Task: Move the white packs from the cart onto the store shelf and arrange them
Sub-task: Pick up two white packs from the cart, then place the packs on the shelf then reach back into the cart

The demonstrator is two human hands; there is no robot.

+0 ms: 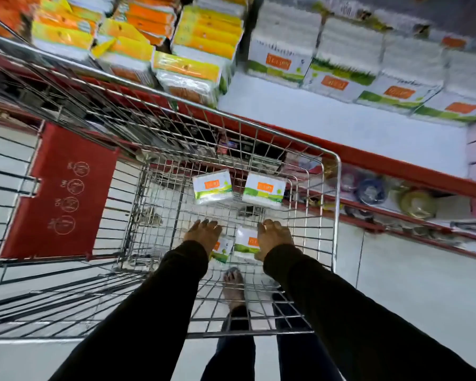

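Note:
Two white packs with green and orange print lie at the far end of the wire cart (337, 193): one on the left (212, 189), one on the right (264, 189). Nearer to me, my left hand (204, 233) covers a third pack (223, 253), which peeks out by my wrist. My right hand (275, 237) curls over the right edge of a fourth pack (245, 243). Whether these two packs are off the cart floor, I cannot tell. Matching white packs (282, 63) stand in a row at the back of the white store shelf (341, 125).
Yellow and orange packs (187, 70) fill the shelf's left part. The shelf has a red front edge (396, 166). A lower shelf to the right holds bowls (371, 191). The cart's red child-seat flap (63, 193) is on the left. My foot (232, 287) shows through the cart floor.

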